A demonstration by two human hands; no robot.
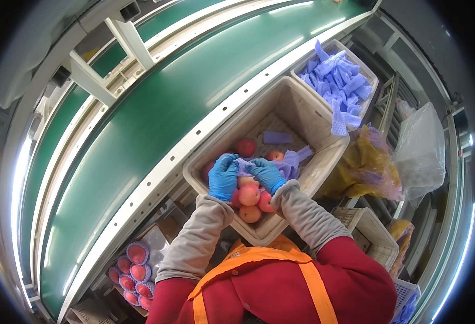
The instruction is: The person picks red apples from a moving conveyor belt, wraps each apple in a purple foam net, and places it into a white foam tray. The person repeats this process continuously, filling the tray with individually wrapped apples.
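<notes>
My left hand (224, 177) and my right hand (268, 175), both in blue gloves, are close together over a whitish plastic crate (318, 121). Between them a purple foam net sleeve (243, 166) is pinched and stretched by the fingers of both hands. Just below it lies a pile of reddish apples (249, 194). Another red apple (245, 146) rests beyond my fingers. Beside my right hand are more loose foam nets (289, 164), and a flat purple net (277, 137) lies on the crate floor.
A green conveyor belt (156, 102) with a pale metal edge runs along the left. Beyond the crate stands a bin of purple foam nets (337, 75). Sleeved apples (138, 272) fill a box at lower left. Plastic bags (422, 146) and an off-white basket (375, 232) are at right.
</notes>
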